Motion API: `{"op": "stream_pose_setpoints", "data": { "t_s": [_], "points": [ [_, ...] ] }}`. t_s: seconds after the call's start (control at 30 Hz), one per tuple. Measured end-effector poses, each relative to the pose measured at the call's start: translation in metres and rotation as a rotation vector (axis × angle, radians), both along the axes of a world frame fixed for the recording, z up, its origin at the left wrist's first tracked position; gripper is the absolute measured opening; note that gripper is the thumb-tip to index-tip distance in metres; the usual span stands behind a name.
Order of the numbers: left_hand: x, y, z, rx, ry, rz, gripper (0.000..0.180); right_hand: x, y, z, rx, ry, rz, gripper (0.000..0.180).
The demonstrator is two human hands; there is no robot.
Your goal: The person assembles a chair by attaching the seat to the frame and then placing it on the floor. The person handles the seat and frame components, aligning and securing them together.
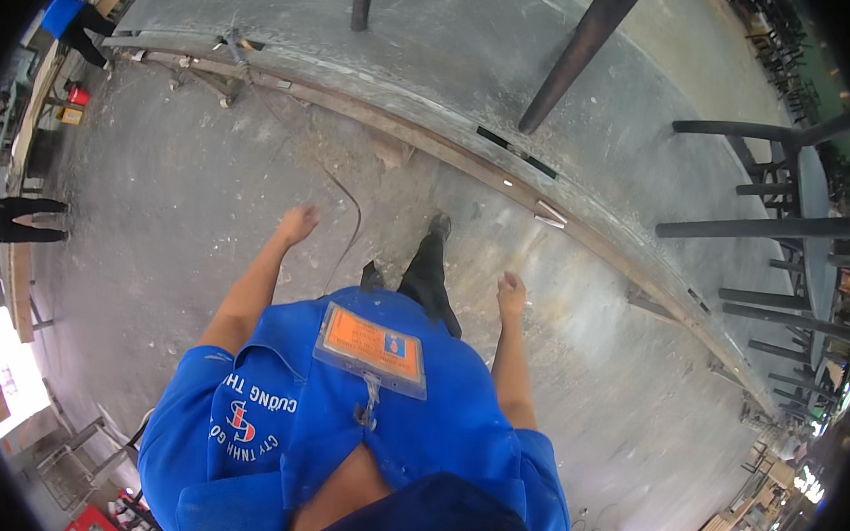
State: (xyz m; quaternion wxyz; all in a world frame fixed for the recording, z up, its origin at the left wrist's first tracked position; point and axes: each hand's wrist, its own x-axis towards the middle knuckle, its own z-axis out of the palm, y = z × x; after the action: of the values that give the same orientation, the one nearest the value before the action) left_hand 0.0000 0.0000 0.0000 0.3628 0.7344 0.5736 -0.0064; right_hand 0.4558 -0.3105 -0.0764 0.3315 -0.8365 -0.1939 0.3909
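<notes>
My left hand (298,225) hangs out in front over the concrete floor, its fingers loosely curled with nothing seen in them. On the other side, my right hand (512,295) is also curled and appears to hold nothing. Both hands are apart from the long grey work table (425,105), which crosses ahead of me. Closest to my right hand is the table's wooden side edge (583,234), with a small light piece (550,215) on it. A thin dark strip or cable (358,213) lies on the floor beside my left hand.
Dark wooden chairs (797,225) stand on the table at the right, and a dark leg (579,61) rises from it ahead. One person in blue (66,15) is at the far left; another's dark-trousered legs (29,220) show nearer. A red bucket (79,96) sits beyond.
</notes>
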Motion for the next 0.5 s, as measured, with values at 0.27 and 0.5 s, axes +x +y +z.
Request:
{"op": "stream_pose_setpoints", "data": {
  "t_s": [0.27,0.5],
  "points": [
    [0.145,0.037,0.025,-0.120,0.059,-0.451,0.037,0.053,0.143,-0.026,-0.012,-0.435,0.424,0.042],
    [0.115,0.068,0.025,0.049,-0.063,0.281,0.044,0.085,0.232,0.065,0.025,0.238,0.770,0.033]
  ]
}}
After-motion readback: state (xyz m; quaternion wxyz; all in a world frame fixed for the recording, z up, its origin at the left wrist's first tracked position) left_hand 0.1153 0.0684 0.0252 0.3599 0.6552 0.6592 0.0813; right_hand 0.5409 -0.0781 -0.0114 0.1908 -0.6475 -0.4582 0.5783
